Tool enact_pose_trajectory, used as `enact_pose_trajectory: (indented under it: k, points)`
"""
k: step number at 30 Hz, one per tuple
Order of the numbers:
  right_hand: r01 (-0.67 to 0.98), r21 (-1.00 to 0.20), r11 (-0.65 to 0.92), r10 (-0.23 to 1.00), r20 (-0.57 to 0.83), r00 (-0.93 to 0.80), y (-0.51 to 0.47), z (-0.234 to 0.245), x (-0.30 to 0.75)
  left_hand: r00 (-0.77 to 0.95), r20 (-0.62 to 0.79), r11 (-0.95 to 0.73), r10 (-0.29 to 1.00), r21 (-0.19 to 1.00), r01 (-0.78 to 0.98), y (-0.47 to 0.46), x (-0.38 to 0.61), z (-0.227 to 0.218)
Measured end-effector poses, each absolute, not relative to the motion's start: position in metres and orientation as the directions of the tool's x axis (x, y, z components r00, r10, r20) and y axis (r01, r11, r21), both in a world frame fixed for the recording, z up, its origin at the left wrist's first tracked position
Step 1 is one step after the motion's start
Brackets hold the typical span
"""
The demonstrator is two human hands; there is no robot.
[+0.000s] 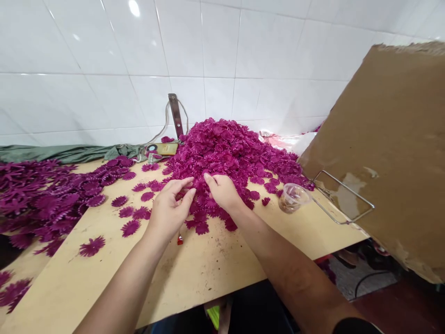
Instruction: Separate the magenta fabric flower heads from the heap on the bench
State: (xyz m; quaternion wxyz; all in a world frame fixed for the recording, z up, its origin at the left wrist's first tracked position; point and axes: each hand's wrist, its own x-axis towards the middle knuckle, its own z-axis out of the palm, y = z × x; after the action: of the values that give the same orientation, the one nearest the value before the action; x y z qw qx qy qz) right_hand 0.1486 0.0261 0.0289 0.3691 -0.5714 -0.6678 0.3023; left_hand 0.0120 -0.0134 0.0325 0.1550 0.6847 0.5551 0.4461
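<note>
A big heap of magenta fabric flower petals (pixel 229 148) lies on the wooden table (pixel 194 273) against the tiled wall. My left hand (pixel 168 208) rests at the heap's near edge, fingers curled in a pinch over the petals, with a small red thing (pixel 180 240) showing below it. My right hand (pixel 222 190) sits just to its right, fingers bent and pinching at the petals. Whether either hand holds a petal is hidden by the fingers.
A second spread of magenta pieces (pixel 45 199) covers the table's left. A clear plastic cup (pixel 292 197) stands right of the heap. A wire frame (pixel 342 197) and a large cardboard sheet (pixel 392 153) lean at the right. A green cloth (pixel 69 152) lies along the wall.
</note>
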Motion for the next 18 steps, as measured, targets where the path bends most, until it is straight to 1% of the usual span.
enact_pose_trajectory:
  k: [3, 5, 8, 10, 12, 15, 17, 18]
  points:
    - [0.389, -0.914, 0.118, 0.987, 0.066, -0.144, 0.024, 0.023, 0.144, 0.034, 0.437, -0.355, 0.899, 0.681, 0.64, -0.01, 0.02, 0.029]
    - [0.25, -0.968, 0.024, 0.981, -0.025, -0.193, 0.021, 0.022, 0.142, 0.063, 0.43, -0.364, 0.901, 0.666, 0.651, -0.008, 0.024, 0.027]
    - [0.059, -0.989, -0.136, 0.957, -0.146, -0.251, 0.017, 0.022, 0.143, 0.115, 0.419, -0.378, 0.9, 0.623, 0.685, -0.008, 0.026, 0.026]
    - [-0.022, -0.981, -0.192, 0.938, -0.177, -0.297, 0.015, 0.021, 0.146, 0.169, 0.416, -0.39, 0.894, 0.534, 0.75, -0.009, 0.025, 0.029]
    - [-0.061, -0.976, -0.208, 0.925, -0.176, -0.336, 0.014, 0.02, 0.149, 0.224, 0.404, -0.394, 0.887, 0.406, 0.824, -0.011, 0.024, 0.032]
    - [-0.061, -0.981, -0.185, 0.917, -0.15, -0.369, 0.013, 0.018, 0.151, 0.301, 0.405, -0.413, 0.863, 0.224, 0.883, -0.012, 0.022, 0.034]
    - [-0.048, -0.985, -0.165, 0.917, -0.135, -0.375, 0.011, 0.019, 0.151, 0.331, 0.435, -0.431, 0.837, 0.152, 0.889, -0.013, 0.022, 0.033]
    - [-0.046, -0.987, -0.153, 0.92, -0.125, -0.372, 0.01, 0.021, 0.15, 0.338, 0.456, -0.44, 0.823, 0.139, 0.887, -0.013, 0.022, 0.032]
